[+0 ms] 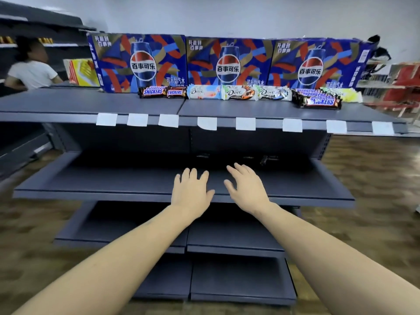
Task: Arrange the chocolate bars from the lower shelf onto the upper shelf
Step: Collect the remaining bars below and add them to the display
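upper shelf [68, 103] front bare | cola boxes [229, 62] wall its back

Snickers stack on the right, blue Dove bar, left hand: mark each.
Snickers stack [319, 101]: head view, front bar's label.
Blue Dove bar [204, 92]: head view, wrapper middle.
Left hand [192, 193]: head view, back of hand.

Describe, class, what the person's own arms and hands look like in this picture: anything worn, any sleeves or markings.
Both forearms are bare as far as the view shows, with no sleeves in sight. The left hand and right hand wear no gloves, and no rings, watch or bracelets are visible. No markings show.
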`<move>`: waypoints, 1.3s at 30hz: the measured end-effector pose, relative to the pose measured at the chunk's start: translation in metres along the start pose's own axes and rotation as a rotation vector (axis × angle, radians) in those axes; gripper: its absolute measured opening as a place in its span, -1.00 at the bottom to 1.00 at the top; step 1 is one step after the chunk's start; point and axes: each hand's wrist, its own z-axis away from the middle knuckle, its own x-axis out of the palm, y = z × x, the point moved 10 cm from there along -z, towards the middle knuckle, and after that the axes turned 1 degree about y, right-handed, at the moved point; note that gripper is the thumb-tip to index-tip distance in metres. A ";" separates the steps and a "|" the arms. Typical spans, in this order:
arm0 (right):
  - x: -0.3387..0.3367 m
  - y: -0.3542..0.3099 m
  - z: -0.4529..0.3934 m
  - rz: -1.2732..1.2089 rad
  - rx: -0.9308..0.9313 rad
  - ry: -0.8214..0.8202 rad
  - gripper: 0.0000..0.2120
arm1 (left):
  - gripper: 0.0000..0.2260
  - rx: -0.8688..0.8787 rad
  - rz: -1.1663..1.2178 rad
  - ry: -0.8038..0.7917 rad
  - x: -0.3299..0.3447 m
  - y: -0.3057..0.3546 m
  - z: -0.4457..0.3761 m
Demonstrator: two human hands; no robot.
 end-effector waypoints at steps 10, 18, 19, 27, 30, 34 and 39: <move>0.060 0.039 -0.014 0.028 0.152 -0.138 -0.47 | -0.48 0.035 0.105 -0.058 0.064 -0.006 -0.034; 0.111 0.074 -0.035 0.021 0.236 -0.194 -0.44 | -0.52 0.061 0.217 -0.148 0.122 -0.008 -0.069; 0.116 0.079 -0.039 0.024 0.241 -0.200 -0.44 | -0.52 0.062 0.227 -0.157 0.127 -0.007 -0.076; 0.159 0.126 -0.098 0.025 0.224 -0.160 -0.41 | -0.52 0.030 0.292 -0.145 0.187 0.003 -0.148; 0.180 0.152 -0.116 0.052 0.212 -0.173 -0.40 | -0.52 -0.006 0.298 -0.153 0.214 0.001 -0.174; 0.192 0.188 -0.147 0.126 0.217 -0.154 -0.43 | -0.51 -0.038 0.274 -0.145 0.233 -0.009 -0.216; 0.193 0.212 -0.186 0.262 0.158 -0.045 -0.57 | -0.49 -0.098 0.213 -0.142 0.256 -0.014 -0.263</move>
